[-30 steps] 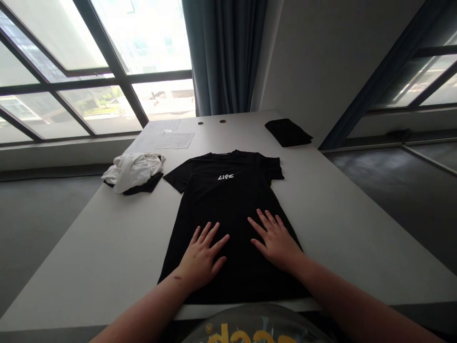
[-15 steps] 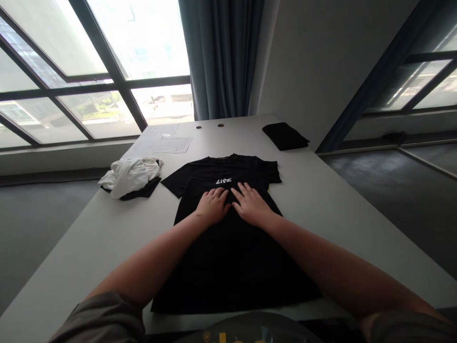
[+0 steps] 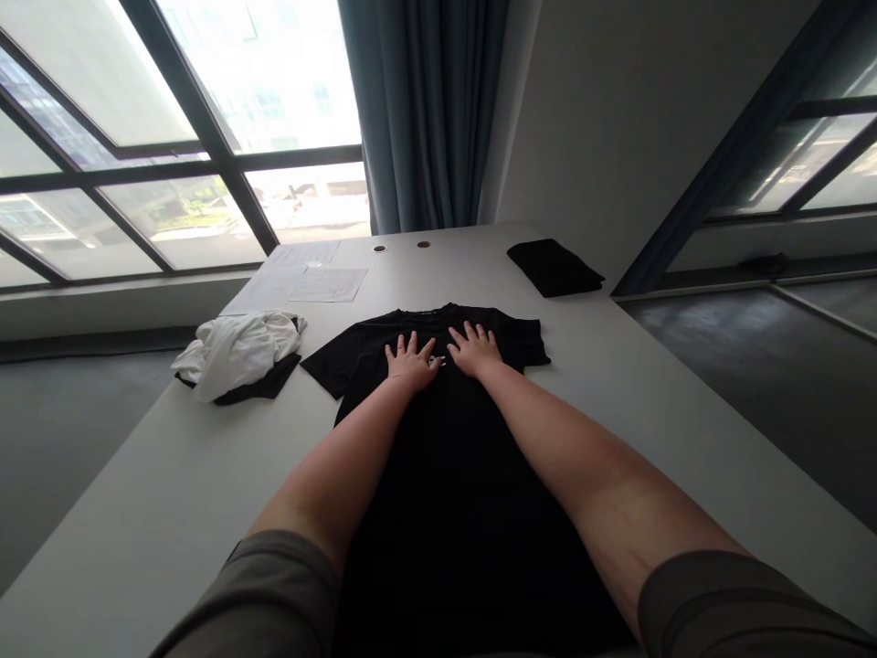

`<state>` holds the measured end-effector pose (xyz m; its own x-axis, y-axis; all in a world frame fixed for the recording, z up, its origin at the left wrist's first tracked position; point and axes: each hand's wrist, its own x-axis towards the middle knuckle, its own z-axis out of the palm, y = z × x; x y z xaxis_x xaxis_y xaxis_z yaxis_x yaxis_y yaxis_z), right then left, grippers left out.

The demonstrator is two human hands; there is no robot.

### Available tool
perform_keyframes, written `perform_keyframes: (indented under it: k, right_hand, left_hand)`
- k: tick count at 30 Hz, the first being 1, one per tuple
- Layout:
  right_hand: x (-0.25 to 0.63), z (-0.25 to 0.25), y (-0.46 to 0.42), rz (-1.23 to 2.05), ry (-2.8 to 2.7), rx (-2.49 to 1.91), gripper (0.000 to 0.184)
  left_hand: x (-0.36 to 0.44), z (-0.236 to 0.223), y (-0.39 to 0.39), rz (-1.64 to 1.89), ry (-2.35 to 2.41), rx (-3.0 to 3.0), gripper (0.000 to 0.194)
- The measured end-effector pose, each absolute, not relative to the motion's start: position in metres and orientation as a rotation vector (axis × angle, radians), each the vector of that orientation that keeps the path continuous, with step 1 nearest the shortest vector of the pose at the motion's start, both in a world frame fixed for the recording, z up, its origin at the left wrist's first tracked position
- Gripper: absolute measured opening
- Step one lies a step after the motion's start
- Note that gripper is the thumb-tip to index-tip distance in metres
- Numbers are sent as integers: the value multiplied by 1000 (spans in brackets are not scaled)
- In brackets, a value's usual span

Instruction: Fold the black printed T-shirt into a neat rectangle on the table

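A black T-shirt (image 3: 452,475) lies flat, front up, along the middle of a long white table (image 3: 650,393). My left hand (image 3: 409,361) rests palm down on its chest, fingers spread. Beside it, my right hand (image 3: 472,347) also lies flat with fingers apart, just below the collar. Both hands cover the white lettering on the chest. Both arms stretch far forward over the shirt's body. Neither hand holds anything.
A crumpled white and black pile of clothes (image 3: 237,352) sits at the table's left edge. A folded black garment (image 3: 554,267) lies at the far right. Paper sheets (image 3: 305,279) lie at the far end, near two cable holes. Windows and a curtain stand behind.
Both hands have slid up the shirt from its lower part to the chest and now cover the lettering. My arms are stretched out further.
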<state>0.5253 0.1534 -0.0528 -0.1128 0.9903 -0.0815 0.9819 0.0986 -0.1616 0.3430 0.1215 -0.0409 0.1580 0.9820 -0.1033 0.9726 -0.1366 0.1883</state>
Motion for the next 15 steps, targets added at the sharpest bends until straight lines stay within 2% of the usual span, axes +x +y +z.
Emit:
perform_keyframes:
  k: [9, 15]
  right_hand:
    - [530, -48, 196, 326, -2282, -2091, 68]
    - [527, -48, 212, 319, -2196, -2136, 68]
  left_hand:
    - [337, -46, 163, 192, 1987, 2216, 70]
    - [338, -49, 188, 201, 1867, 2344, 68]
